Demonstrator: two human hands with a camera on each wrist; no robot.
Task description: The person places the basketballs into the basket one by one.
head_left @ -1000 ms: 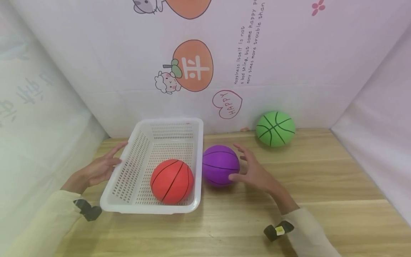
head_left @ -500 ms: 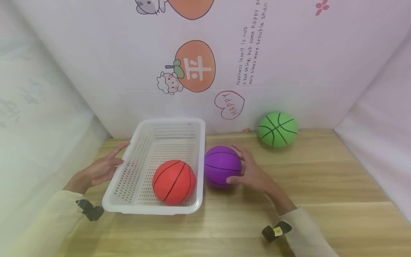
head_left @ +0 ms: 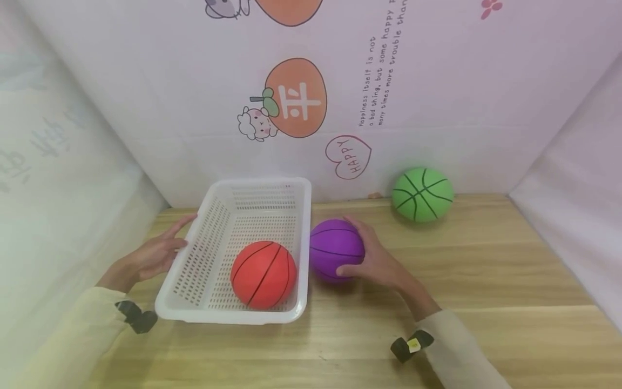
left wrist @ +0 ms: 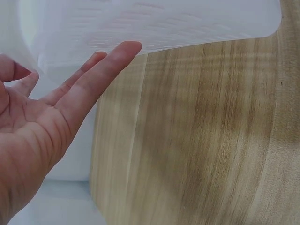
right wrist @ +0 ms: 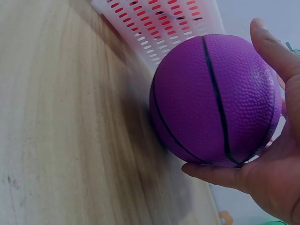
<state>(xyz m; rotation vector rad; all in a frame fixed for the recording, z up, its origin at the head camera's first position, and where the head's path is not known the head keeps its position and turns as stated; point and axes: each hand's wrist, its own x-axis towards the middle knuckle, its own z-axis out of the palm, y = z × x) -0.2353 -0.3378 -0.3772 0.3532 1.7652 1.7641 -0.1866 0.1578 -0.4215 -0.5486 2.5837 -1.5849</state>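
Observation:
On the wooden table, a purple toy basketball (head_left: 335, 251) sits against the right side of a white plastic basket (head_left: 305, 237). My right hand (head_left: 376, 262) holds this ball from its right side, thumb at the front and fingers reaching round the back. The right wrist view shows the purple basketball (right wrist: 211, 98) between spread thumb and fingers. A red basketball (head_left: 264, 275) lies inside the basket at its near right corner. Extended fingers of my left hand (head_left: 155, 256) are at the basket's left rim; the left wrist view shows them fairly straight beside its wall (left wrist: 187, 23).
A green basketball (head_left: 423, 194) stands at the back right of the table, close to the rear wall. White printed sheets (head_left: 437, 81) rise behind and on both sides of the wooden table (head_left: 461, 281).
My right hand has moved left and closed in around the purple basketball. The left hand stays at the basket rim. The balls and basket keep their places; the head view has shifted slightly.

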